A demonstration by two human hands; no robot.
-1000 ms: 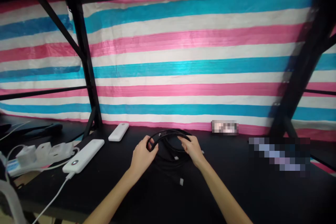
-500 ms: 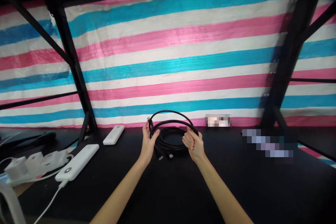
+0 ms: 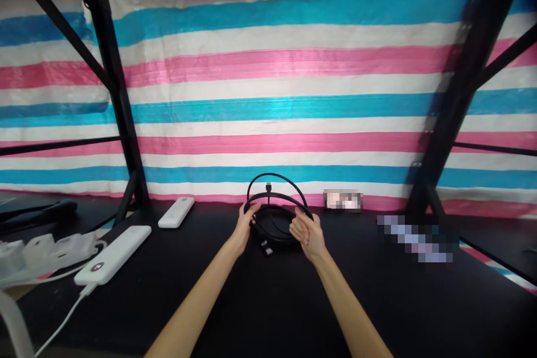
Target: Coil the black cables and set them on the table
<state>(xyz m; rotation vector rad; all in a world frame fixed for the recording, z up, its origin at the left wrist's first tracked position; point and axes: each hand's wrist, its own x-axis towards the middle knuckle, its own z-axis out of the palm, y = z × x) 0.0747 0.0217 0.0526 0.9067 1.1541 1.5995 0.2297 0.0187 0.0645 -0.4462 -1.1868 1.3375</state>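
A black cable is bent into several loops between my two hands, just over the black tabletop. My left hand grips the left side of the loops, with its thumb lying over them. On the right side, my right hand is closed around the same loops, fingers curled in. One cable plug stands up inside the upper loop. Below the coil, near the tabletop, two more plug ends with light metal tips show beside my left hand.
To the left lie a white power bank with a white cord plugged in and a smaller white power bank. White chargers crowd the far left. Blurred-out items lie at the right. Black frame posts stand before a striped sheet.
My left hand has closed from a spread pose onto the loops. One plug has moved from by my left fingers to the middle of the upper loop. The camera view has tilted slightly.
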